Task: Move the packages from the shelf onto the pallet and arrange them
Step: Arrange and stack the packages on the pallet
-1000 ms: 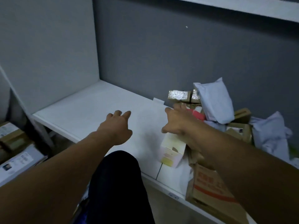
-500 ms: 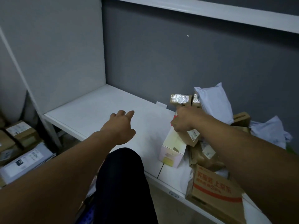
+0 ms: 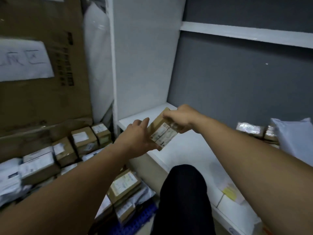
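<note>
Over the near-left corner of the white shelf (image 3: 191,150), the small cardboard box (image 3: 162,133) hangs in the air, tilted, label side toward the camera. Right hand (image 3: 179,118) grips it from above, fingers curled over the top-right end; that's the only closed grip. Left hand (image 3: 135,139) has straight fingers against the box's left side and lower edge, touching, not wrapped. Reads as a hand-to-hand pass heading left to the pallet (image 3: 140,216), whose blue edge shows low beside the dark trouser knee (image 3: 183,192). Risk 1: right hand lets go before left closes → box slides off the straight fingers and drops onto the stacked parcels (image 3: 81,141) below, or into the gap by the shelf edge. Risk 2: grip is at one end only, so the box can pivot and slip out. Risk 3: the pallet pile mixes boxes and soft mailers with uneven tops; a box set on a mailer will likely tip or slide. More packages (image 3: 250,128) and a white mailer (image 3: 294,133) sit far right on the shelf, so the task looks partway at best.
</note>
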